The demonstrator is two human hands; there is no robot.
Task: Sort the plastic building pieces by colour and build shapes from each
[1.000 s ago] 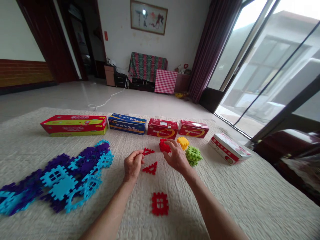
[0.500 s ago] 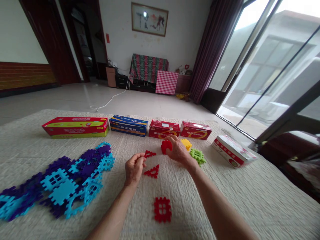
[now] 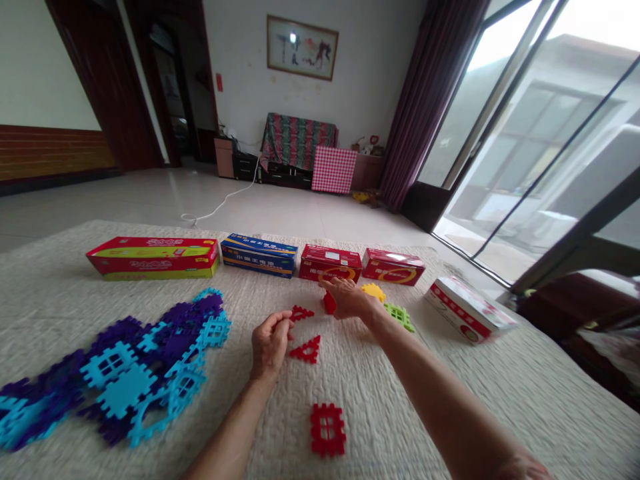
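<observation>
My left hand (image 3: 271, 341) pinches a small red triangular piece (image 3: 302, 313) by its left corner. Just below it a second red triangle (image 3: 307, 349) lies on the mat. My right hand (image 3: 345, 297) has its fingers round a red piece (image 3: 329, 303), mostly hidden, in front of the red boxes. Right of that hand are a yellow piece (image 3: 374, 291) and a green lattice piece (image 3: 399, 317). Nearer to me lies a red square window piece (image 3: 327, 430).
A heap of blue and purple pieces (image 3: 127, 389) spreads over the left of the mat. Along the back stand a red-yellow box (image 3: 155, 259), a blue box (image 3: 259, 256) and two red boxes (image 3: 330, 263). A white-red box (image 3: 470, 309) sits at the right.
My right hand has turned and its fingers have straightened over the red piece, which now shows less of its face. The view has tilted slightly. My left hand keeps its pinch.
</observation>
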